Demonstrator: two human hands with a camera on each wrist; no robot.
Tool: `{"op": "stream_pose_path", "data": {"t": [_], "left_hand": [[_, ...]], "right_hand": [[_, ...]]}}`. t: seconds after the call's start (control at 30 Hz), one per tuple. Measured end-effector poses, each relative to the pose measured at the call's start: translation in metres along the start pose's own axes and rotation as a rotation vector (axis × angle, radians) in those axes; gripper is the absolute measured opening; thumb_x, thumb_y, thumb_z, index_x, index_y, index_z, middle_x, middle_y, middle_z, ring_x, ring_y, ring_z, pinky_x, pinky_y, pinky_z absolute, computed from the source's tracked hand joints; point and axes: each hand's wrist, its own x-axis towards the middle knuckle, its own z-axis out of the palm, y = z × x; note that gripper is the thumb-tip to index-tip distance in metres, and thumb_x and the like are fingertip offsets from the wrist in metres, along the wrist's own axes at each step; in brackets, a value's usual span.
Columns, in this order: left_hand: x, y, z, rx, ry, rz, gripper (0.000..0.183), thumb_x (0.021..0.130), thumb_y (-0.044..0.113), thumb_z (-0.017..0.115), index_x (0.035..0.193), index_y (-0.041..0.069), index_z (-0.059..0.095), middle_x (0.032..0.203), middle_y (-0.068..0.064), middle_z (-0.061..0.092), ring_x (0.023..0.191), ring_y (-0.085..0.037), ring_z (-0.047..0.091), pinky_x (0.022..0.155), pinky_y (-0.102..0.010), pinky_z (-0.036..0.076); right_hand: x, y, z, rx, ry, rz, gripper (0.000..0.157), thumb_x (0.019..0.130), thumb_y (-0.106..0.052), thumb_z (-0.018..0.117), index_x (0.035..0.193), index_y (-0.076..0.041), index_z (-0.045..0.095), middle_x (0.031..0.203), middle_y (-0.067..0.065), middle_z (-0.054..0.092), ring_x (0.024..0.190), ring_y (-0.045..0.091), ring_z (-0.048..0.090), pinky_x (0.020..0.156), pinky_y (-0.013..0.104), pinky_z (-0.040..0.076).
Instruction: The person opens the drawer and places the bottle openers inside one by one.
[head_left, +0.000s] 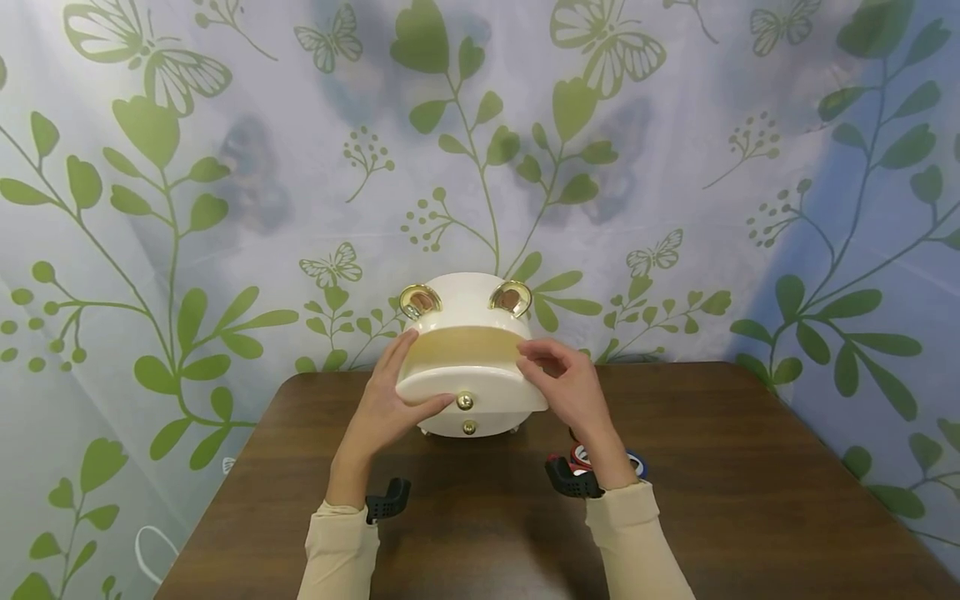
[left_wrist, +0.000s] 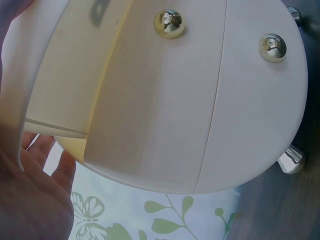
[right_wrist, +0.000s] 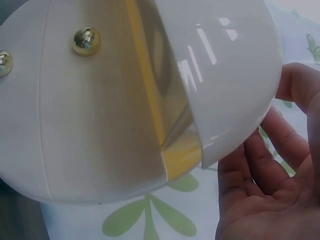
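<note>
A white storage box [head_left: 468,292] with gold ears [head_left: 420,301] and short silvery feet [left_wrist: 291,160] stands on the table. Its curved white front cover [head_left: 431,383] stands out from the body, with a yellowish inside [head_left: 468,346] showing behind it. Shiny knobs [right_wrist: 86,41] dot the front. My left hand [head_left: 382,412] grips the cover's left end, thumb stretched across the front toward a knob [head_left: 465,401], other fingers round the side. At the other end, my right hand [head_left: 566,383] holds the cover's edge [right_wrist: 272,107] with bent fingers, some partly hidden behind it.
The box sits toward the back of the brown wooden table [head_left: 480,542]. Small red and blue round things [head_left: 637,463] lie partly under my right wrist. A leaf-and-butterfly patterned curtain [head_left: 300,167] hangs right behind. A white cord loop [head_left: 142,550] shows at lower left.
</note>
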Motion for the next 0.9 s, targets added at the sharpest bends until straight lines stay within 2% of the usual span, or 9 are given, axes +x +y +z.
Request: {"op": "stream_pose_path", "data": {"t": [0.27,0.53,0.67,0.9], "left_hand": [[0.0,0.0,-0.001,-0.004,0.003,0.0,0.108,0.075,0.045,0.092,0.163,0.029,0.031,0.167,0.003,0.028,0.152,-0.026,0.031,0.118,-0.06,0.032],[0.0,0.002,-0.001,0.0,0.001,-0.008,0.108,0.075,0.046,0.091,0.163,0.03,0.03,0.167,0.002,0.028,0.152,-0.027,0.031,0.118,-0.061,0.032],[0.0,0.003,-0.002,-0.005,0.001,-0.006,0.108,0.075,0.045,0.091,0.163,0.03,0.031,0.167,0.002,0.028,0.152,-0.027,0.032,0.118,-0.06,0.032],[-0.001,0.002,-0.001,-0.001,0.006,-0.003,0.108,0.075,0.045,0.092,0.163,0.029,0.031,0.167,0.002,0.029,0.151,-0.027,0.033,0.118,-0.06,0.032]], "right_hand": [[-0.005,0.006,-0.006,-0.01,0.025,0.01,0.026,0.095,-0.023,0.077,0.118,-0.011,0.077,0.118,0.008,0.074,0.107,0.02,0.069,0.101,0.037,0.052],[-0.008,0.011,-0.018,-0.051,0.045,-0.004,0.027,0.094,-0.021,0.078,0.119,-0.009,0.076,0.118,0.01,0.074,0.1,0.011,0.069,0.095,0.023,0.051],[-0.009,0.013,-0.025,-0.07,0.058,-0.006,0.027,0.095,-0.021,0.077,0.119,-0.011,0.076,0.121,0.009,0.073,0.101,0.009,0.068,0.095,0.023,0.052],[-0.01,0.018,-0.036,-0.103,0.083,0.046,0.028,0.096,-0.031,0.075,0.119,-0.015,0.076,0.124,0.002,0.072,0.106,0.011,0.065,0.094,0.02,0.05]]}}
